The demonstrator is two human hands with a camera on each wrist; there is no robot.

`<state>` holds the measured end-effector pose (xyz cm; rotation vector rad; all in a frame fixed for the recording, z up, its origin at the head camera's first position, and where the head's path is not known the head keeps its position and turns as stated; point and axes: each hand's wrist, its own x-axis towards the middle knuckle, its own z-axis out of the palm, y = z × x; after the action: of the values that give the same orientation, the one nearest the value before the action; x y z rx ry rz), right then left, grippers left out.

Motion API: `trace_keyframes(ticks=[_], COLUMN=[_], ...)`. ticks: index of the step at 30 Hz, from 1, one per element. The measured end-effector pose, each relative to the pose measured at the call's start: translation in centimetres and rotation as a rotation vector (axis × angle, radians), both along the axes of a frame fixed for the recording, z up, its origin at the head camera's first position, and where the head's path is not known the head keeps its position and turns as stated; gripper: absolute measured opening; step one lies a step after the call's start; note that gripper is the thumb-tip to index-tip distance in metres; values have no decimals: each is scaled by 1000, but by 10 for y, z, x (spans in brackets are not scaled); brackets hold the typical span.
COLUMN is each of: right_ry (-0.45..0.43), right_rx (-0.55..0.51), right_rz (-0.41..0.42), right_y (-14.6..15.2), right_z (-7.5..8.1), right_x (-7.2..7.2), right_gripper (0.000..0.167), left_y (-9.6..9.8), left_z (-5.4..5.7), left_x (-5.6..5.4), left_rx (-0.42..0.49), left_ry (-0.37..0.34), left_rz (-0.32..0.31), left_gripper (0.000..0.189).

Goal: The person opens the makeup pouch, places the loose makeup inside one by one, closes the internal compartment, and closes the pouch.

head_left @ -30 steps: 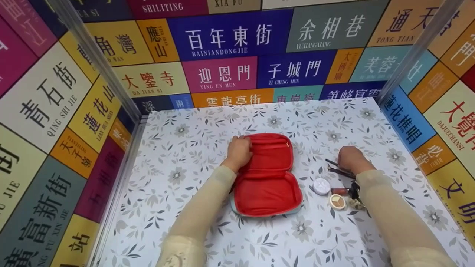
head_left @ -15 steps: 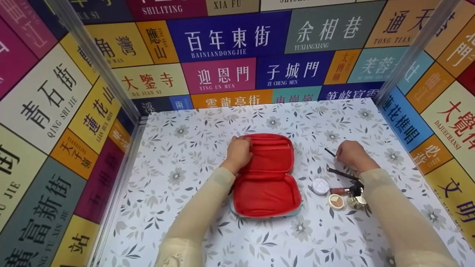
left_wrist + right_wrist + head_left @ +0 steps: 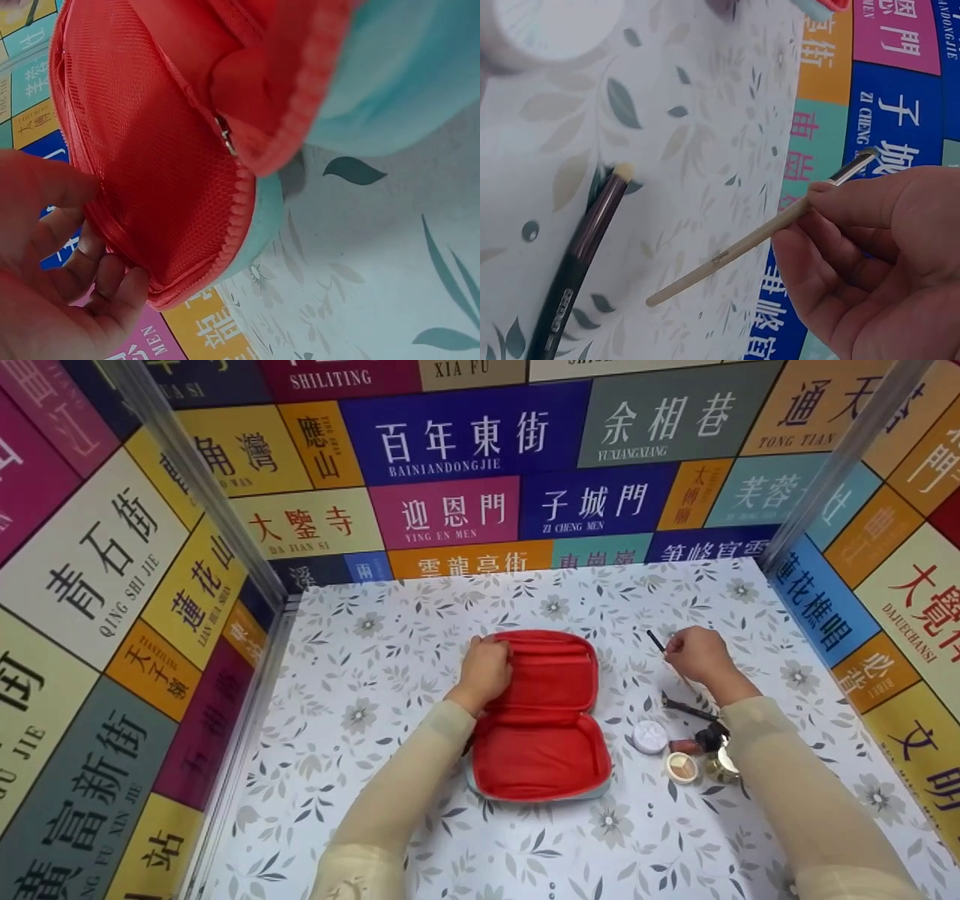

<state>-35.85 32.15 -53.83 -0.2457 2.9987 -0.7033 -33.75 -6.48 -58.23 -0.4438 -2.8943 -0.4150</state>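
Observation:
A red-lined, pale blue cosmetic bag [image 3: 541,761] lies unzipped on the table, its lid laid back. At the lid's left side my left hand [image 3: 484,669] grips the rim, with fingers and thumb on the red edge [image 3: 112,236] in the left wrist view. My right hand [image 3: 703,656] pinches a slim makeup brush [image 3: 727,259] with a beige handle and a dark tip, held over the table right of the bag. Below it lies a dark-handled brush [image 3: 577,262] with a pale tip, on the patterned cloth.
A round white case [image 3: 649,736], a pan of three beige shades [image 3: 681,767], a reddish tube with a black cap [image 3: 684,746] and a gold item [image 3: 724,770] cluster near the right sleeve [image 3: 795,780]. Sign-covered walls [image 3: 465,431] border the table [image 3: 360,660].
My right hand has drawn the beige-handled brush away from the dark brush, moving it toward the back of the table. My left hand stays on the lid.

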Motion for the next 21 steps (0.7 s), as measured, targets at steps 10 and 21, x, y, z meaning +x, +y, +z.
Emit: trace_keyframes(ticks=[10, 21], right_ry=[79, 187], right_rx=[-134, -276], right_rz=[-39, -79], right_y=[-27, -73], right_z=[11, 21], right_x=[2, 0], right_gripper=[14, 14], left_y=[1, 4], left_z=[0, 3], left_x=[1, 4], left_rx=[-3, 4], left_ry=[19, -5], left_rz=[19, 41], left_gripper=[13, 15])
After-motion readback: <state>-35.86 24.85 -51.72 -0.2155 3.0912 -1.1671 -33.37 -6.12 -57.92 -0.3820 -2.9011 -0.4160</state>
